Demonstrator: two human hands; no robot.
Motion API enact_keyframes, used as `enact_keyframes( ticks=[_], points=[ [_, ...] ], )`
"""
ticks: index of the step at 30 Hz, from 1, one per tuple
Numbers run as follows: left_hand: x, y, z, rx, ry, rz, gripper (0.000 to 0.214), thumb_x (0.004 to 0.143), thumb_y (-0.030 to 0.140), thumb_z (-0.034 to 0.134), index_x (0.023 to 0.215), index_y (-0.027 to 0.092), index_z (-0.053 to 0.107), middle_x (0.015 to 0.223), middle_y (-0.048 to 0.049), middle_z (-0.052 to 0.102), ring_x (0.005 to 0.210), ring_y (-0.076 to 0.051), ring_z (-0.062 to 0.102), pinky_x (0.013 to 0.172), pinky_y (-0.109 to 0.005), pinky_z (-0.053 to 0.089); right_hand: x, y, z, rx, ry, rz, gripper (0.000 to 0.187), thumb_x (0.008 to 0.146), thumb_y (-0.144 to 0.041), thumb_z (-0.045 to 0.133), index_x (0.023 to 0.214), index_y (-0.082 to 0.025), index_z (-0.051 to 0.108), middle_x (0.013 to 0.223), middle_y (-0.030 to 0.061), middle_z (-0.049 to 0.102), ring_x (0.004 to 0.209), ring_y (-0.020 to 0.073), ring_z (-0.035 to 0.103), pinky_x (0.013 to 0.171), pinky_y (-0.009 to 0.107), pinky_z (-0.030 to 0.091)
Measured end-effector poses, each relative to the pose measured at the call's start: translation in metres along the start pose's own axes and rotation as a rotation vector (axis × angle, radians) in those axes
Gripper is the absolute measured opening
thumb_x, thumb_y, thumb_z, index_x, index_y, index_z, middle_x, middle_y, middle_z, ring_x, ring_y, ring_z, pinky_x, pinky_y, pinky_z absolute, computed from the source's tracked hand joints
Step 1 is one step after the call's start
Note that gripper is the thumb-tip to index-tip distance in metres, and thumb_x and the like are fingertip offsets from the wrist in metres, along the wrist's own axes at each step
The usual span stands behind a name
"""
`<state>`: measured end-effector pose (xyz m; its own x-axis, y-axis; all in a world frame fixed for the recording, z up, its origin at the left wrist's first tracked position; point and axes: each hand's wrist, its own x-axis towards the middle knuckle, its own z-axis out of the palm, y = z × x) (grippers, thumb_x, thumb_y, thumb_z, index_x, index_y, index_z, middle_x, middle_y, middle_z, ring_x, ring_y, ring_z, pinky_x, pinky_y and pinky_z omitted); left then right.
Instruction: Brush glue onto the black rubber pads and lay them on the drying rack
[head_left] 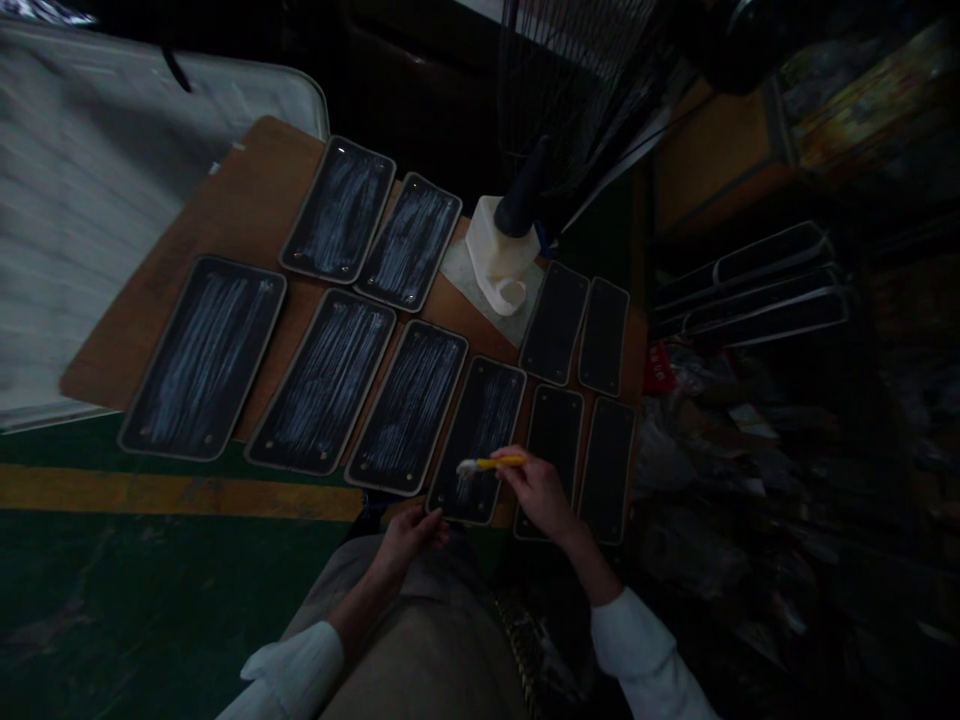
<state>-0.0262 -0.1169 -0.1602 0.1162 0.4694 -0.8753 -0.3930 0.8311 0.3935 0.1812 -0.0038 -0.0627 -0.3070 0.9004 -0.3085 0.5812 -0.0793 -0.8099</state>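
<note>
Holding: yellow-handled brush (489, 463), pinched between thumb and fingers of the right hand (538, 492)
Bristles: pale and kinda clumpy, right over the near part of the fourth panel (486, 405) from the left in the front row, actual contact hard to make out in this light
Left hand (411, 535): fingers loosely curled at that same panel's near left corner, can't tell if gripping the edge or just resting against it
Fourth panel: dark, pale rim, rounded corners, thin white streaks down the middle, lying flat on the brown desk (247, 190) just ahead of the lap
Streaky panels (202, 350): three more to the left in the front row, plus two in the back row, all pretty well smeared with white
Bare panels (555, 325): four over on the right, two per row, plain dark
White container (491, 245): between the back-row pairs, on a greyish sheet (521, 328), with a dark cone (521, 195) at its top
Left side: big white tub (247, 110) right by the desk, green floor (97, 600) with a yellow stripe (172, 492)
Right side: messy pile of plastic bags (690, 540), mostly lost in the dark
Sleeves (637, 635): whitish, both ending short of the wrists
</note>
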Motion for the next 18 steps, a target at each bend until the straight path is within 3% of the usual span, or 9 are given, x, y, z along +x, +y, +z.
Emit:
enact_keyframes(
  ticks=[5, 11, 14, 18],
  points=[
    [0.002, 0.000, -0.002, 0.019, 0.007, 0.015, 0.048, 0.059, 0.049, 0.085, 0.081, 0.012, 0.065, 0.065, -0.0049, 0.071, 0.053, -0.016, 0.066, 0.051, -0.025, 0.052, 0.049, -0.001, -0.020, -0.123, 0.233, -0.213, 0.021, 0.098, -0.028, 0.049, 0.111, -0.022, 0.063, 0.107, 0.0052, 0.069, 0.099, 0.0175, 0.067, 0.090, 0.031, 0.052],
    [0.003, -0.001, -0.002, 0.057, 0.036, 0.022, 0.040, 0.062, 0.046, 0.083, 0.074, 0.013, 0.065, 0.065, -0.0051, 0.071, 0.054, -0.016, 0.066, 0.051, -0.024, 0.052, 0.078, -0.008, -0.014, -0.463, 0.230, -0.283, 0.027, 0.099, -0.020, 0.045, 0.121, -0.022, 0.061, 0.112, 0.0066, 0.068, 0.105, 0.0184, 0.064, 0.089, 0.029, 0.049],
    [0.003, 0.002, -0.002, 0.052, 0.026, 0.010, 0.040, 0.061, 0.046, 0.084, 0.073, 0.013, 0.065, 0.063, -0.0043, 0.070, 0.053, -0.015, 0.065, 0.050, -0.023, 0.050, 0.063, -0.007, 0.004, -0.613, 0.114, -0.290, 0.029, 0.098, -0.013, 0.045, 0.121, -0.022, 0.060, 0.110, 0.0069, 0.069, 0.097, 0.0185, 0.065, 0.081, 0.029, 0.048],
    [0.003, 0.004, -0.003, 0.019, 0.006, -0.001, 0.041, 0.060, 0.045, 0.085, 0.075, 0.013, 0.066, 0.063, -0.0044, 0.071, 0.052, -0.015, 0.065, 0.050, -0.023, 0.051, 0.009, -0.008, 0.031, -0.646, -0.041, -0.347, 0.031, 0.099, -0.011, 0.043, 0.122, -0.021, 0.059, 0.111, 0.0070, 0.069, 0.095, 0.0173, 0.065, 0.076, 0.029, 0.046]
  ],
)
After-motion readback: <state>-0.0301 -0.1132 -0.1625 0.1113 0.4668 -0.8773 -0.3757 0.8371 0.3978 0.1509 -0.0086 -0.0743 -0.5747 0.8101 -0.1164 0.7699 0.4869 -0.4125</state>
